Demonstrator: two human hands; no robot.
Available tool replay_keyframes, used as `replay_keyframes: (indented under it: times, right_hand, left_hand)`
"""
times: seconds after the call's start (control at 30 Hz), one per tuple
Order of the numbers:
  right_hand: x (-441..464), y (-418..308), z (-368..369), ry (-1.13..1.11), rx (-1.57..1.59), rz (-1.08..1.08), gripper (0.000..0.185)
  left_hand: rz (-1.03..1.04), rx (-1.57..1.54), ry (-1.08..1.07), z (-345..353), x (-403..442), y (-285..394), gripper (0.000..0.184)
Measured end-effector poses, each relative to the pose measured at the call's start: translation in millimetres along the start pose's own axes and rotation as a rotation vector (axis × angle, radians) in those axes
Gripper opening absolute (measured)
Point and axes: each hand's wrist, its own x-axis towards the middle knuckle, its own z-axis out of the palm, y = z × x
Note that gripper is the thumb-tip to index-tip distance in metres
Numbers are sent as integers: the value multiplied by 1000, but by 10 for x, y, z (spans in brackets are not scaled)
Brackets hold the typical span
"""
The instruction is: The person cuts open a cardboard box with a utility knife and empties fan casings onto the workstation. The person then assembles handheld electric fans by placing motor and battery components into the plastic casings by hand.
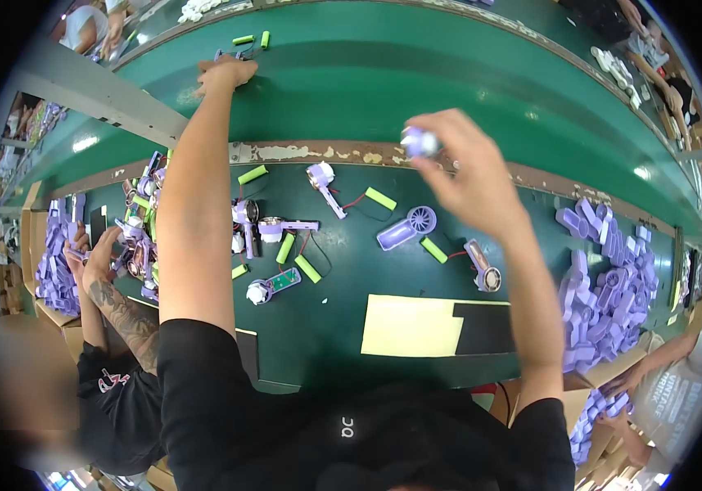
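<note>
1. Left hand point(226, 74): out over green belt point(326, 90), at a purplish part point(240, 56) mostly hidden by it; cannot tell if fingers are closed on it; two green cells point(266, 39) just beyond
2. Right hand point(467, 168): thumb and fingers pinching purple-and-white part point(420, 142); blurred; raised, well apart from left hand
3. Bench point(334, 327): wired purple units point(324, 184) between forearms; purple housing point(406, 229) with round grille lies right of them; yellow sheet point(412, 326) beside black sheet point(483, 329)
4. Far right: housing pile point(609, 286); left: co-worker's hands point(97, 255) by unit heap point(139, 237)
</note>
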Motion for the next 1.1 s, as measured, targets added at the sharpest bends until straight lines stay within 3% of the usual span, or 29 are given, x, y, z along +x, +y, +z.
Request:
replay_keyframes:
  times: [0.03, 0.1, 0.17, 0.27, 0.37, 0.53, 0.67, 0.73, 0.83, 1.1]
  right_hand:
    - [-87, -105, 106, -4, -37, -78, 35]
    - [-310, -356, 374, -105, -19, 4, 35]
    - [-555, -477, 755, -97, -96, -113, 34]
    - [-936, -752, 1015, -164, -9, -110, 47]
    - [-1277, -837, 732, -83, 43, 12, 57]
    - [-1845, -436, 182, 148, -341, 415, 54]
    - [-2166, -186, 59, 84, -469, 591, 55]
    - [-2209, -175, 54, 114, -443, 556, 44]
    - [-2179, -300, 37, 148, -384, 589, 31]
    - [-2436, -464, -95, 187, -303, 776, 32]
  left_hand:
    - [18, 6, 0, 96, 139, -12, 85]
    - [60, 14, 46, 105, 144, -51, 86]
    - [117, 4, 129, 63, -120, -58, 82]
    - [252, 69, 216, 115, -69, -131, 67]
    - [470, -3, 291, -163, -745, -251, 56]
    - [704, -168, 592, -335, -2022, -827, 42]
    - [747, -220, 598, -210, -3005, -1250, 32]
    - [718, -271, 549, -52, -3360, -1405, 30]
    - [732, -242, 601, 211, -3656, -1603, 28]
    - [733, -84, 407, 325, -4057, -1727, 37]
